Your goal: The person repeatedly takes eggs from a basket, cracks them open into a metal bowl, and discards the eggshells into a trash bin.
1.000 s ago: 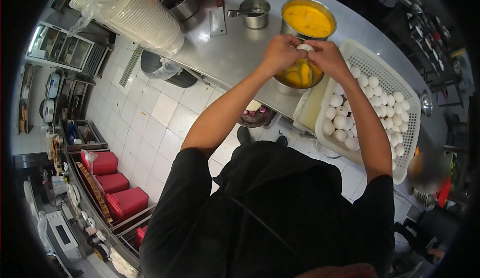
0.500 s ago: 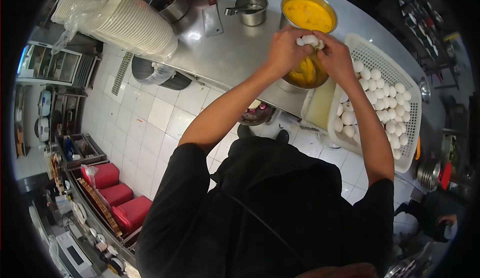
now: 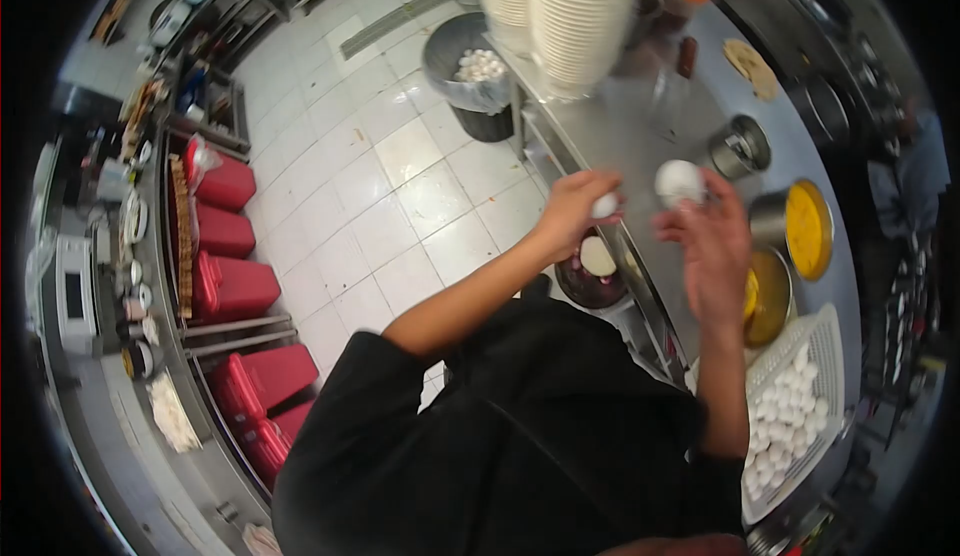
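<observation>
My left hand (image 3: 577,214) is closed around a white eggshell (image 3: 604,206), only partly visible between the fingers, out past the counter's near edge. Above the counter (image 3: 655,121), my right hand (image 3: 712,251) has a larger white eggshell (image 3: 680,184) at its fingertips; both hands are a little blurred. Beyond the right hand stand a metal bowl with egg in it (image 3: 772,306) and a pot of yellow beaten egg (image 3: 808,231). A white plastic basket (image 3: 828,351) nearby holds many white eggs (image 3: 790,421).
A black bin (image 3: 482,121) on the floor holds white shells. Stacked containers (image 3: 580,31) in plastic stand on the counter's left part, near a small metal pot (image 3: 740,146). A bowl with purple pieces (image 3: 590,281) sits below the counter edge. Red lidded bins (image 3: 235,286) line the left.
My hands have come away from over the egg bowl and moved apart, each with white shell. The view has turned left, bringing the bin with shells into sight.
</observation>
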Demonstrator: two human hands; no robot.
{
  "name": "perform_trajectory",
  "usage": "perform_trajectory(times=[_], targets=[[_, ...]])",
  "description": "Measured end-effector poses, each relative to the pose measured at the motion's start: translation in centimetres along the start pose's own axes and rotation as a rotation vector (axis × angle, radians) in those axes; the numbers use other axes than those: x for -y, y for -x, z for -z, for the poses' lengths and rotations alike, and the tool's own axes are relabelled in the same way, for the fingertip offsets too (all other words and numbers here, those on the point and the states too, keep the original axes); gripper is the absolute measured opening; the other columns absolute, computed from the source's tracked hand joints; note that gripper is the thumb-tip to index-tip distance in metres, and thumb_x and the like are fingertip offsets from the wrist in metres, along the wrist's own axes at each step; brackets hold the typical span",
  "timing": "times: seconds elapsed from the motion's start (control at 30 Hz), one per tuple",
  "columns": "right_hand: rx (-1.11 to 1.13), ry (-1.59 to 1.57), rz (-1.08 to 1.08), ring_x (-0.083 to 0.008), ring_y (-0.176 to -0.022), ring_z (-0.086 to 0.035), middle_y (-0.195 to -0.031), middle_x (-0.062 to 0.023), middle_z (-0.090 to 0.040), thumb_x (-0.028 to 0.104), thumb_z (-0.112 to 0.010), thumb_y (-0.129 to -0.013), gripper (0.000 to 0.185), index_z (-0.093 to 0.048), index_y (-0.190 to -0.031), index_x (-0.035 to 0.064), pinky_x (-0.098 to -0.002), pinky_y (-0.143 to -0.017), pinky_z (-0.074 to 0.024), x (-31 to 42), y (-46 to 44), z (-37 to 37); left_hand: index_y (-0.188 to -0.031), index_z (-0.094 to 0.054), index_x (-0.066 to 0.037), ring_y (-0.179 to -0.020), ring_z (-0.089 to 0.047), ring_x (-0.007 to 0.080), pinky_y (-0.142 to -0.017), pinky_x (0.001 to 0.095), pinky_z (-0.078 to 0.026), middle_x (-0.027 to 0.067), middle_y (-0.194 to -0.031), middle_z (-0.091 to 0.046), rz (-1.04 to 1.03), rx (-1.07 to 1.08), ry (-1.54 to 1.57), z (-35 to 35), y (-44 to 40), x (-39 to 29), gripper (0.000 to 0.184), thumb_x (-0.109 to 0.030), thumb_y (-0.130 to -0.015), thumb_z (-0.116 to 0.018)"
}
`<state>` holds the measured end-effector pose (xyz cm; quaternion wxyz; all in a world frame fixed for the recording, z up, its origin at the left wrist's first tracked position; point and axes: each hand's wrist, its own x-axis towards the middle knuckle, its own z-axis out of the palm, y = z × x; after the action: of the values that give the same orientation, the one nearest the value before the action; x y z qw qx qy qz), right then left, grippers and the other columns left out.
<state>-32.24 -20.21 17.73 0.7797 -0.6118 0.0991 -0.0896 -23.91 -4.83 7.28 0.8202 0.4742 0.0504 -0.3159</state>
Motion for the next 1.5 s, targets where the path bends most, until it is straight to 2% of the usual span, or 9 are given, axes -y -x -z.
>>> perform_trajectory(times=[0.17, 0.3, 0.47, 0.57, 0.7, 0.87, 1.03, 1.33, 1.5], targets=[[0.429, -0.027, -0.171, -0.0169, -0.078, -0.067, -0.105, -0.0143, -0.065, 0.013, -0.065, -0.091, 0.042, -0.048, -0.127, -0.0024, -0.0282, -0.064, -0.0527, -2.5, -6.6, -14.7, -0.101, -0.058, 0.002, -0.084, -0.063, 0.0208, -0.077, 0.0329, -0.057, 0.0111, -0.092, -0.062, -0.099, -0.441, 0.241, 11.5, 5.5, 0.1, 0.027, -0.025, -0.096, -0.058], [0.375, 0.048, -0.051, -0.0179, -0.071, -0.065, -0.094, -0.0171, -0.065, 0.031, -0.069, -0.089, 0.059, -0.046, -0.126, -0.0095, -0.0291, -0.061, -0.0524, -5.5, -18.1, -24.7, -0.105, -0.055, 0.002, -0.090, -0.061, 0.0245, -0.086, 0.0373, -0.055, 0.0113, -0.095, -0.059, -0.076, -0.575, 0.359, 14.1, 9.0, 0.6, 0.027, -0.023, -0.096, -0.056], [0.551, 0.400, -0.220, -0.0170, -0.062, -0.064, -0.087, -0.0124, -0.065, 0.031, -0.064, -0.092, 0.046, -0.057, -0.124, -0.0014, -0.0286, -0.052, -0.0508, -13.2, -21.0, -23.6, -0.104, -0.054, 0.002, -0.093, -0.058, 0.0217, -0.085, 0.0398, -0.057, 0.0117, -0.103, -0.055, -0.097, -0.625, 0.370, 13.1, 8.7, 1.5, 0.028, -0.026, -0.098, -0.052], [0.558, 0.316, -0.200, -0.0123, -0.058, -0.062, -0.084, -0.0082, -0.069, 0.021, -0.058, -0.096, 0.031, -0.064, -0.119, 0.0030, -0.0271, -0.049, -0.0491, -12.2, -14.9, -18.4, -0.111, -0.051, -0.002, -0.097, -0.059, 0.0247, -0.092, 0.0454, -0.056, 0.0116, -0.109, -0.057, -0.085, -0.517, 0.291, 12.5, 7.0, 2.6, 0.026, -0.025, -0.100, -0.051], [0.373, 0.507, -0.261, -0.0102, -0.064, -0.061, -0.085, -0.0053, -0.069, 0.041, -0.058, -0.096, 0.044, -0.068, -0.115, 0.0022, -0.0271, -0.060, -0.0508, 1.3, -6.2, -5.1, -0.110, -0.057, -0.001, -0.093, -0.062, 0.0270, -0.086, 0.0384, -0.058, 0.0134, -0.104, -0.061, 0.125, -0.298, 0.095, 8.5, 4.0, 1.2, 0.026, -0.023, -0.098, -0.052], [-0.476, 0.667, 0.127, -0.0115, -0.076, -0.064, -0.094, -0.0072, -0.071, 0.024, -0.064, -0.094, 0.030, -0.069, -0.115, 0.0023, -0.0240, -0.068, -0.0512, 4.9, 6.9, 17.5, -0.115, -0.054, 0.005, -0.085, -0.065, 0.0254, -0.076, 0.0293, -0.058, 0.0158, -0.097, -0.062, 0.231, 0.114, -0.010, -2.3, 1.8, -0.2, 0.033, -0.022, -0.097, -0.056], [-1.107, 1.203, -0.163, -0.0263, -0.082, -0.070, -0.090, -0.0172, -0.072, 0.022, -0.072, -0.084, 0.033, -0.070, -0.107, -0.0013, -0.0340, -0.074, -0.0532, 2.6, 20.0, 33.6, -0.111, -0.055, 0.003, -0.095, -0.064, 0.0246, -0.089, 0.0360, -0.056, 0.0139, -0.100, -0.062, 0.320, 0.416, -0.069, -11.6, 1.0, 2.1, 0.027, -0.020, -0.097, -0.058], [-0.895, 1.567, -0.476, -0.0372, -0.095, -0.064, -0.098, -0.0238, -0.068, 0.043, -0.071, -0.079, 0.051, -0.065, -0.101, -0.0028, -0.0457, -0.083, -0.0503, -2.9, 17.7, 49.3, -0.107, -0.053, 0.001, -0.100, -0.063, 0.0336, -0.085, 0.0359, -0.057, 0.0219, -0.102, -0.062, 0.463, 0.515, -0.049, -23.2, 2.7, 8.8, 0.026, -0.023, -0.098, -0.056], [-0.949, 1.444, -0.240, -0.0303, -0.079, -0.063, -0.081, -0.0174, -0.066, 0.034, -0.071, -0.077, 0.044, -0.064, -0.103, -0.0008, -0.0405, -0.073, -0.0500, -3.6, 17.6, 49.1, -0.110, -0.052, 0.004, -0.096, -0.063, 0.0325, -0.084, 0.0374, -0.057, 0.0213, -0.102, -0.061, 0.477, 0.442, -0.021, -25.1, 2.5, 10.7, 0.035, -0.030, -0.103, -0.047]])
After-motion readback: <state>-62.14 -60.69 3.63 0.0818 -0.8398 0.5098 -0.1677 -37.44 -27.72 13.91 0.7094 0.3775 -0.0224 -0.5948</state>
